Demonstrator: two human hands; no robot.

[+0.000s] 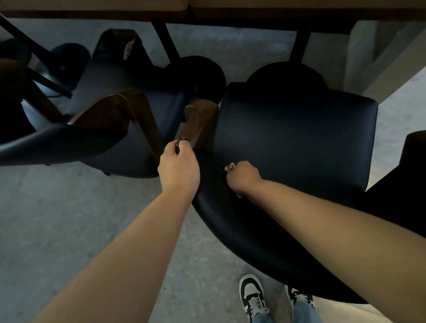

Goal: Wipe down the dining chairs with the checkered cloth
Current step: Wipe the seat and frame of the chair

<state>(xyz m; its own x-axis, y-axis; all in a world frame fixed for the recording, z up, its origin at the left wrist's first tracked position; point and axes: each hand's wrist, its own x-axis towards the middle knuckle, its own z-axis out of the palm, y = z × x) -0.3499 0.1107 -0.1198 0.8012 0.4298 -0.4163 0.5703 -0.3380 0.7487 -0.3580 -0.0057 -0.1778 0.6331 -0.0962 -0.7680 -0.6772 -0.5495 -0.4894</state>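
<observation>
- Two sneakers (253, 297), black and white, stand on the grey floor (58, 226) under blue jeans, just behind the nearest chair's curved backrest (239, 236).
- Left hand (179, 169) has its fingers curled around a small bunched piece of checkered cloth (182, 139), pressed to the wooden armrest (199, 121) at that chair's left edge.
- Right hand (243, 178) is curled at the rear edge of the dark padded seat (294, 133); whether it grips anything I cannot tell.
- Second chair (116, 123) stands just left, touching or nearly so.
- Wooden table edge (193, 6) runs beyond both seats.
</observation>
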